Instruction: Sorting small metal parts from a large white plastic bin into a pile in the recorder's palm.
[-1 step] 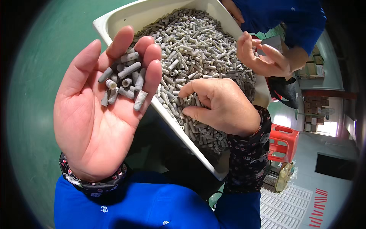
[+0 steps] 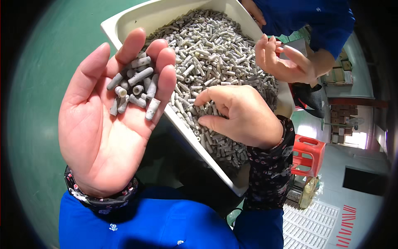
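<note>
My left hand (image 2: 101, 128) is turned palm up and cupped. Several short grey hollow tubes (image 2: 140, 76), chalky and unevenly coloured, lie across its fingers. A large cream bin (image 2: 195, 151) holds a deep heap of similar tubes (image 2: 215, 54). Over the near side of that heap, my right hand (image 2: 242, 116) is palm down, with the index fingertip and thumb touching the tubes. A gap shows between thumb and index finger; the other fingers are mostly hidden under the hand.
Across the bin, a person in blue holds one half-curled hand (image 2: 286, 62) over the right rim; their other hand (image 2: 253, 12) is at the far rim. A red plastic stool (image 2: 309, 155) stands on the right, near a white gridded surface (image 2: 311, 226). Green floor (image 2: 37, 124) lies left.
The other person's half-curled hand has shifted slightly to the left. My own two hands and the tubes look unmoved.
</note>
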{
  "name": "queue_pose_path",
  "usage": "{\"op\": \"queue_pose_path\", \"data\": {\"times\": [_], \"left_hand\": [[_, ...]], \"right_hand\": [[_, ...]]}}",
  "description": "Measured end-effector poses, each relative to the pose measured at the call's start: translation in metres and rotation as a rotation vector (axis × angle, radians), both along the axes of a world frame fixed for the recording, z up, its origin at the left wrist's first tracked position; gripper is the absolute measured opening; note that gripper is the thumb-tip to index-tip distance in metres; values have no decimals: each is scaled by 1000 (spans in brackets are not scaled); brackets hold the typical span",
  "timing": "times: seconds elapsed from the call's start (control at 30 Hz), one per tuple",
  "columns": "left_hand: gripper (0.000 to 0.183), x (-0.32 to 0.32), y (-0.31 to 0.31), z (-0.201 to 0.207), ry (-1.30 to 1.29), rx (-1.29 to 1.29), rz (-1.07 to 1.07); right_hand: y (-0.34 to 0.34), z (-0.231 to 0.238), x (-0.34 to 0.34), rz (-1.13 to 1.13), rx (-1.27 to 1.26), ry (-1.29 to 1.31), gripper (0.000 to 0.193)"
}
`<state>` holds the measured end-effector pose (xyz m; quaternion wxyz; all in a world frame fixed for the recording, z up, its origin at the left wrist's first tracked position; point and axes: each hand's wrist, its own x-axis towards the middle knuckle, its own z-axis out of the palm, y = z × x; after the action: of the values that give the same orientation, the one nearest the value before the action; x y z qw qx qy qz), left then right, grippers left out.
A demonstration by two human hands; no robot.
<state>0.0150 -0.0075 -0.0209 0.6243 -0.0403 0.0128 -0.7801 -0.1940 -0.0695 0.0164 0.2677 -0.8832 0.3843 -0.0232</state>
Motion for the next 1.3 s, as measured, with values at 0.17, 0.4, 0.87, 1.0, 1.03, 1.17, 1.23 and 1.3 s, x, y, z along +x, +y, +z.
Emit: {"op": "queue_pose_path", "data": {"times": [0.17,0.4,0.87,1.0,1.03,1.17,1.23,1.3], "left_hand": [[40,1,1,1,-3,15,3],[40,0,1,-2,-14,-19,2],[38,2,0,-2,-21,-39,1],[38,3,0,-2,-36,-34,4],[37,1,0,-2,-39,-21,8],[37,0,0,-2,-41,-3,13],[37,-1,0,-2,-33,-7,11],[37,-2,0,-1,-25,-11,8]], "right_hand": [[3,-8,5,3,-71,-38,13],[-1,-19,3,-139,-47,-192,5],[-1,-3,0,-410,734,-632,11],[-1,-2,5,-120,410,-154,15],[1,-3,5,-94,351,-128,17],[9,0,6,-37,127,49,21],[12,-9,3,-5,40,24,23],[13,-11,3,27,-47,-2,26]]}}
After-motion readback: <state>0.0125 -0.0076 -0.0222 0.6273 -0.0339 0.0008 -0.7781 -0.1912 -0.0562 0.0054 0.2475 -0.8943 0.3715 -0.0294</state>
